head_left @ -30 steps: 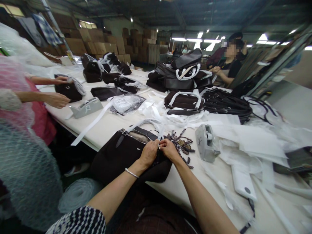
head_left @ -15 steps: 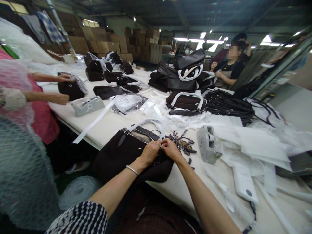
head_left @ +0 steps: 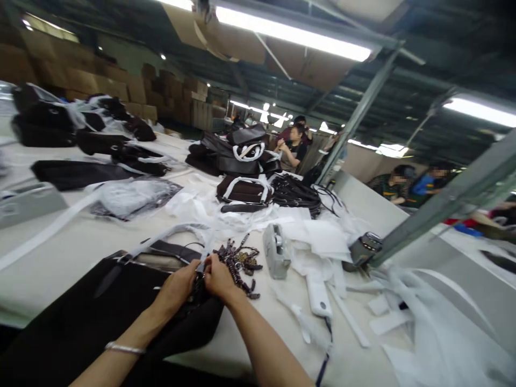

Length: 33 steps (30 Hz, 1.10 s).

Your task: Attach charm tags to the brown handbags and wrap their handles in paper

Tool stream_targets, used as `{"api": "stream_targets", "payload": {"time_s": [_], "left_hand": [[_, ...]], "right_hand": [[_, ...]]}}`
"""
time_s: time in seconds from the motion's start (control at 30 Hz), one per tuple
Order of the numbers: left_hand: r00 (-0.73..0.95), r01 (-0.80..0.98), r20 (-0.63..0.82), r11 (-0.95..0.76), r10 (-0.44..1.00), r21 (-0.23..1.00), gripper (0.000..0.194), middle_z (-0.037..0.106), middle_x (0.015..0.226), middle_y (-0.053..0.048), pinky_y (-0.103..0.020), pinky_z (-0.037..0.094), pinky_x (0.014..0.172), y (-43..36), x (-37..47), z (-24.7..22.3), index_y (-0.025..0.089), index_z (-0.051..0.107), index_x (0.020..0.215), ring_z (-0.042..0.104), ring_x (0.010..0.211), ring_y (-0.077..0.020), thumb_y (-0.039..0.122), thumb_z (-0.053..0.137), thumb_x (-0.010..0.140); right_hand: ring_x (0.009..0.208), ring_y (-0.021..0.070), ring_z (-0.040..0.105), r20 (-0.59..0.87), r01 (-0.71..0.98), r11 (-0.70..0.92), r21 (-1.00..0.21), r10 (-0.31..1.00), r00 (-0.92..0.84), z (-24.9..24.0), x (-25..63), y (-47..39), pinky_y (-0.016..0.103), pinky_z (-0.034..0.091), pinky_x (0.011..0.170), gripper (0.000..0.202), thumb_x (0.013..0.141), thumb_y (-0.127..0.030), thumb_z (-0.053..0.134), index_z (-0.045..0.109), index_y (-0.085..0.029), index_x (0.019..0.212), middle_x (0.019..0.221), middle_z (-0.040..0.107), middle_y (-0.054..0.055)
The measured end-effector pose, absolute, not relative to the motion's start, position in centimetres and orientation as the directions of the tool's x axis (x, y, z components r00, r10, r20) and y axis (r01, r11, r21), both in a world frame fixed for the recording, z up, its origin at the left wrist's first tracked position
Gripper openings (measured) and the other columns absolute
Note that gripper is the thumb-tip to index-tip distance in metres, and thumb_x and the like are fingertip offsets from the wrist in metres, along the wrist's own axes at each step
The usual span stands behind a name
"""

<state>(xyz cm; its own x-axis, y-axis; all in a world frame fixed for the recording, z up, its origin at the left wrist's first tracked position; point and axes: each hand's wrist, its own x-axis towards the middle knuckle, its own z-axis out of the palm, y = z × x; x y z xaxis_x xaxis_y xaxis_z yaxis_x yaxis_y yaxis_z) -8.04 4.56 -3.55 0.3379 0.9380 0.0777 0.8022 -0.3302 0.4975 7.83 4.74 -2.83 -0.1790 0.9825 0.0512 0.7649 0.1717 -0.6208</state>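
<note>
A dark brown handbag (head_left: 124, 306) lies along the near table edge, its handle (head_left: 163, 235) wrapped in white film. At the right foot of that handle, my left hand (head_left: 177, 287) and my right hand (head_left: 220, 277) meet with bent fingers, pinching close to small metal fittings. The fingers hide exactly which part each one grips. A dark patterned piece hangs partly visible below them against the bag. Just right of my right hand lies a heap of patterned charms or straps (head_left: 245, 263) with metal rings.
A grey tape dispenser (head_left: 276, 251) stands right of the heap. Beyond it lie a white corded device (head_left: 318, 295) and white sheets (head_left: 328, 239). Further back are stacked bags (head_left: 229, 153) and black straps (head_left: 296, 194). A metal post (head_left: 439, 199) slants up at right. Co-workers are beyond.
My view has swung to the right, so the bag and hands appear further left and the neighbouring co-worker is out of sight. Both hands stay together at the handle's foot.
</note>
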Motion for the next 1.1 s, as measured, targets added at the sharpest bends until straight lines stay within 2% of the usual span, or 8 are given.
{"api": "stream_targets", "payload": {"time_s": [0.07,0.23,0.47,0.63,0.73,0.83,0.97,1.1], "left_hand": [[0.34,0.796,0.071,-0.327,0.938,0.509,0.025,0.069,0.1,-0.007,-0.027,0.046,0.071,4.9,-8.3,-4.1,0.022,0.049,0.113,0.069,0.089,-0.0211,0.021,0.03,0.096],[0.37,0.821,0.102,-0.376,0.923,0.43,0.032,0.069,0.1,-0.011,-0.031,0.047,0.068,5.4,-8.2,-5.5,0.019,0.048,0.115,0.069,0.088,-0.0252,0.021,0.025,0.094],[0.403,0.806,0.161,-0.433,0.901,0.404,0.038,0.065,0.117,-0.015,-0.037,0.049,0.086,5.2,-8.2,-5.5,0.017,0.051,0.119,0.064,0.104,-0.0264,0.016,0.028,0.088],[0.425,0.821,0.288,-0.5,0.858,0.276,0.037,0.064,0.114,-0.014,-0.041,0.043,0.099,4.7,-6.9,-3.5,0.017,0.06,0.114,0.058,0.105,-0.0269,0.016,0.033,0.09],[0.488,0.8,0.265,-0.548,0.832,0.246,0.032,0.065,0.109,-0.013,-0.042,0.042,0.096,4.8,-6.2,-2.3,0.017,0.064,0.106,0.057,0.101,-0.0276,0.017,0.038,0.088],[0.529,0.791,0.172,-0.556,0.831,0.255,0.031,0.066,0.102,-0.011,-0.039,0.044,0.091,5.2,-5.7,-1.5,0.018,0.067,0.1,0.057,0.096,-0.0262,0.016,0.039,0.087],[0.535,0.779,0.12,-0.544,0.836,0.313,0.03,0.066,0.1,-0.009,-0.036,0.043,0.09,5.9,-5.0,-0.8,0.019,0.068,0.096,0.057,0.098,-0.0247,0.018,0.038,0.089],[0.51,0.767,0.097,-0.503,0.855,0.398,0.028,0.067,0.096,-0.009,-0.037,0.042,0.09,6.4,-4.4,-1.1,0.019,0.067,0.092,0.057,0.098,-0.0256,0.027,0.04,0.09]], "right_hand": [[0.084,0.0196,0.067,0.055,0.778,0.162,-0.607,0.985,-0.162,-3.3,7.9,4.7,0.028,0.047,0.074,0.041,0.076,-0.009,0.053,0.049,-0.022,0.115,0.089,0.071,0.003],[0.095,0.0202,0.067,0.089,0.774,0.221,-0.594,0.974,-0.21,-3.7,8.0,4.7,0.029,0.048,0.08,0.044,0.078,-0.012,0.051,0.048,-0.023,0.12,0.1,0.071,0.005],[0.096,0.022,0.068,0.14,0.78,0.181,-0.599,0.983,-0.12,-3.6,7.5,4.1,0.031,0.05,0.081,0.038,0.08,-0.012,0.049,0.053,-0.023,0.117,0.103,0.071,0.007],[0.09,0.0196,0.068,0.249,0.733,0.196,-0.652,0.968,-0.037,-3.6,7.4,3.4,0.028,0.05,0.079,0.034,0.079,-0.009,0.049,0.057,-0.025,0.107,0.098,0.071,0.003],[0.084,0.0183,0.067,0.278,0.705,0.177,-0.687,0.96,0.029,-3.4,7.7,3.1,0.027,0.05,0.077,0.033,0.078,-0.009,0.049,0.06,-0.025,0.104,0.092,0.071,0.001],[0.082,0.018,0.067,0.278,0.684,0.139,-0.716,0.956,0.097,-3.2,8.2,3.0,0.027,0.05,0.077,0.034,0.076,-0.009,0.051,0.062,-0.025,0.103,0.087,0.07,0.0],[0.082,0.0174,0.066,0.303,0.645,0.114,-0.755,0.934,0.19,-2.9,8.7,2.6,0.027,0.049,0.079,0.034,0.074,-0.008,0.051,0.063,-0.023,0.102,0.088,0.071,0.001],[0.084,0.0158,0.066,0.291,0.612,0.138,-0.779,0.943,0.158,-2.4,9.7,2.0,0.026,0.049,0.08,0.028,0.074,-0.008,0.053,0.067,-0.022,0.094,0.089,0.072,0.001]]}}
